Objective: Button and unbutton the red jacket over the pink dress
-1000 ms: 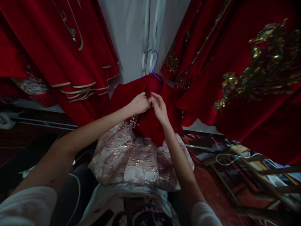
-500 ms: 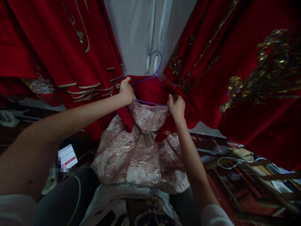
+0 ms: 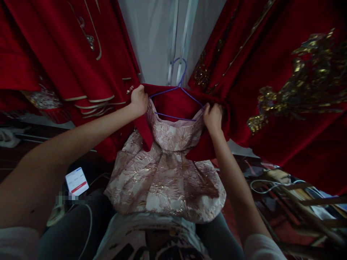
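Note:
A pale pink and gold brocade dress point(image 3: 165, 180) with a small red jacket point(image 3: 165, 89) over its shoulders hangs on a thin blue wire hanger point(image 3: 175, 118). My left hand point(image 3: 139, 100) is closed on the jacket's left shoulder, beside the hanger's end. At the opposite shoulder, my right hand point(image 3: 213, 118) has its fingers curled over the red cloth, close to the dress strap; the fingertips are partly hidden. The dress's skirt spreads over my lap, and the hanger's hook is up at a metal rail.
Red garments with gold trim point(image 3: 103, 72) hang on the left, and a red garment with gold sequins point(image 3: 300, 79) on the right. A lit phone point(image 3: 77, 182) lies low left near a white cable point(image 3: 90, 224). A wooden rack point(image 3: 295, 209) stands low right.
My hands have moved apart, the right one outward and slightly up. The neckline is spread wider, and the jacket's right front has shifted outward, showing more of the dress.

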Tool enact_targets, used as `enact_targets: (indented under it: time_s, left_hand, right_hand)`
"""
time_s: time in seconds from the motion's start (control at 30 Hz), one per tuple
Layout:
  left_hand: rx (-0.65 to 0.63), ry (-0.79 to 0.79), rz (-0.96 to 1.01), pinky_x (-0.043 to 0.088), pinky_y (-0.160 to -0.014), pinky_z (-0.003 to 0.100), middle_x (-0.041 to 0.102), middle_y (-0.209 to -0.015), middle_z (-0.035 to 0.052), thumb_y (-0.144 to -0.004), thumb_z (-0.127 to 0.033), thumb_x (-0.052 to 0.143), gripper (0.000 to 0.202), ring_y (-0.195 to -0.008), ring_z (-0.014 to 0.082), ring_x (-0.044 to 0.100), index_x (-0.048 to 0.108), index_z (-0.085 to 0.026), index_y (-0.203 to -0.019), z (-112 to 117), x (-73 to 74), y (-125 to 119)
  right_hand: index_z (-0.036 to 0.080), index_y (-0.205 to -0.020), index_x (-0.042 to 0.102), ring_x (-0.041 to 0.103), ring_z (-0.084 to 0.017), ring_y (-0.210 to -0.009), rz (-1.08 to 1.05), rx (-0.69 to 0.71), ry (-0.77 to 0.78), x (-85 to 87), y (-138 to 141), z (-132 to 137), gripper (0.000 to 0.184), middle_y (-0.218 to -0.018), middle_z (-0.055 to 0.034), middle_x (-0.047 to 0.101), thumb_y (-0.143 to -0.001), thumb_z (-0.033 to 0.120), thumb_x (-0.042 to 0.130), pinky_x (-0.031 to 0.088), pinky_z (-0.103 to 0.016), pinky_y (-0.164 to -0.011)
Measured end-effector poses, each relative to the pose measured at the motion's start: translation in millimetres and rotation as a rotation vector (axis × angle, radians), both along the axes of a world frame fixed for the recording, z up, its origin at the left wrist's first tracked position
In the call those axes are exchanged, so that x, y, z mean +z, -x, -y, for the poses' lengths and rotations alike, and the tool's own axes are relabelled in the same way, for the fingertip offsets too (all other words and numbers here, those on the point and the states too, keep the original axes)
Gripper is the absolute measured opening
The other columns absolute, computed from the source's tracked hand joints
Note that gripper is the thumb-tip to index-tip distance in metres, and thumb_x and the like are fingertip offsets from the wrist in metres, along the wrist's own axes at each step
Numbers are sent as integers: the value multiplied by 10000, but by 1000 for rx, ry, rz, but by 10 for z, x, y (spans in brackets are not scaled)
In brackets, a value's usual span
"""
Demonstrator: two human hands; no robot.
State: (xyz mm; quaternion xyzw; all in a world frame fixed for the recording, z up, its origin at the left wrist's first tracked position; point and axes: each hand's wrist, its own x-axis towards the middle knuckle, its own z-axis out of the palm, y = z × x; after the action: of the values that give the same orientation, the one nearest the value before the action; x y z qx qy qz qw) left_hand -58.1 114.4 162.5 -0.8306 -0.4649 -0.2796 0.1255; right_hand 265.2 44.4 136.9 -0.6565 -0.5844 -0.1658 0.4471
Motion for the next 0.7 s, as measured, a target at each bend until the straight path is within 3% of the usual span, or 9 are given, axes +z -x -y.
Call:
enact_targets:
  time_s: [0.17, 0.33, 0.47, 0.57, 0.7]
  left_hand:
    - [220, -11, -382, 291, -997, 469, 614, -855, 180, -855, -202, 236, 445, -1044, 305, 554, 642, -49, -956, 113, 6, 114]
    - [228, -69, -543, 302, -988, 415, 644, -932, 144, -843, -201, 335, 356, -1047, 262, 558, 656, -125, -973, 205, 59, 130]
    - [207, -17, -511, 325, -976, 435, 657, -995, 112, -833, -267, 421, 291, -1088, 284, 551, 644, -172, -995, 279, 122, 208]
    - [208, 167, -458, 377, -926, 415, 669, -975, 106, -811, -261, 437, 281, -1012, 283, 595, 621, -169, -1002, 290, 147, 293]
    - [58, 436, -113, 447, -748, 291, 648, -854, 53, -789, -277, 428, 207, -814, 196, 607, 575, -184, -900, 161, 62, 432]
  right_hand:
    - [73, -963, 656, 645, -313, -900, 83, 41, 204, 56, -169, 49, 451, -930, -235, 683, -974, 374, 320, 463, -417, -839]
    - [69, -1022, 676, 655, -308, -953, 128, 71, 357, 158, -198, 89, 542, -984, -236, 697, -973, 472, 317, 466, -397, -876]
    - [106, -857, 719, 649, -328, -1021, 119, 91, 556, 240, -359, -5, 689, -948, -228, 707, -936, 619, 265, 464, -396, -903]
    - [163, -764, 720, 639, -339, -1048, 24, 204, 717, 284, -542, -40, 761, -912, -179, 719, -833, 781, 282, 464, -407, -915]
    - [183, -756, 710, 658, -305, -961, -259, 374, 703, 284, -684, 72, 733, -854, -112, 727, -785, 816, 342, 487, -390, -891]
